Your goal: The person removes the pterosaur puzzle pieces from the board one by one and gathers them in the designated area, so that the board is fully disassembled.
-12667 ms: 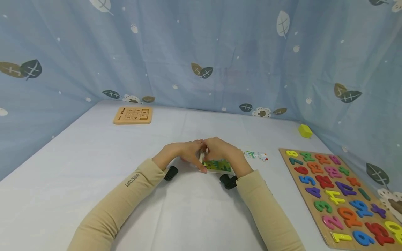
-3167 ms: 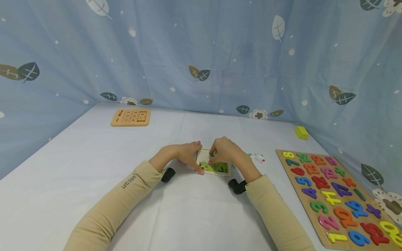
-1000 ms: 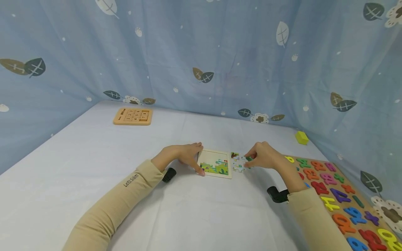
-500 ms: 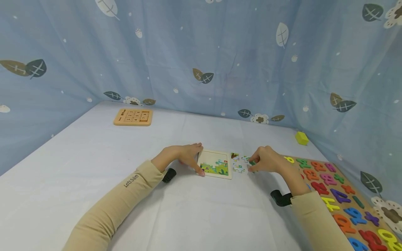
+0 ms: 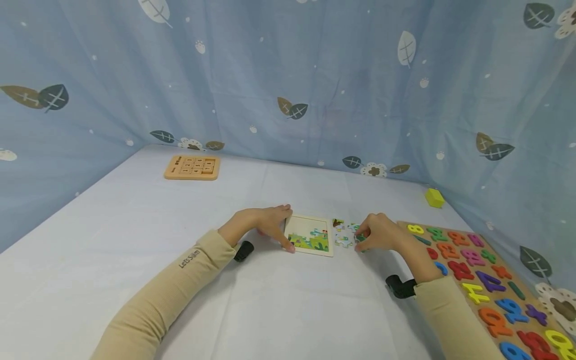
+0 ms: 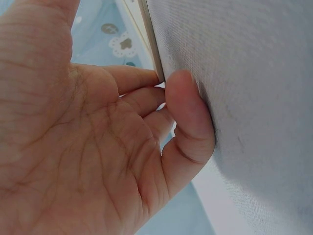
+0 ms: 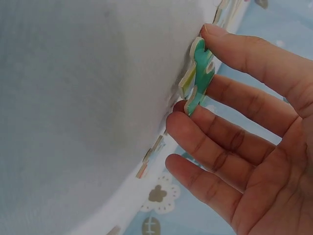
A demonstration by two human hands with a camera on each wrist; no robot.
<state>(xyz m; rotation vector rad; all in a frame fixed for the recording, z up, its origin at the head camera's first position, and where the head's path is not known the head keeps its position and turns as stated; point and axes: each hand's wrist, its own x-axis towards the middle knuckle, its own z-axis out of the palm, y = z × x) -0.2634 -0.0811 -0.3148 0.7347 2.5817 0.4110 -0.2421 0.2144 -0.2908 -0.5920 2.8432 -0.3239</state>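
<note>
A wooden jigsaw tray [image 5: 309, 225] lies mid-table; the lower part of its picture is filled with green pieces and its upper part shows bare wood. My left hand [image 5: 269, 224] rests along the tray's left side, fingers at the far corner and thumb at the near one. In the left wrist view, its fingertips touch the tray's edge and the little finger bends against the tablecloth. To the tray's right, my right hand [image 5: 381, 233] pinches a green puzzle piece [image 7: 201, 73] between thumb and fingers, tilted up in the right wrist view. Loose puzzle pieces [image 5: 343, 235] lie beside it.
A number slide puzzle [image 5: 192, 167] sits at the back left. On the right lies a wooden board of coloured numbers and letters [image 5: 477, 280], partly beneath my right forearm. A yellow block [image 5: 434, 198] stands at the back right, near the blue patterned curtain [image 5: 288, 75].
Since 3.2 seconds ago my right hand has moved from over the tray to the loose pieces at its right. The tray's picture has gained pieces since then. The left hand stays at its edge.
</note>
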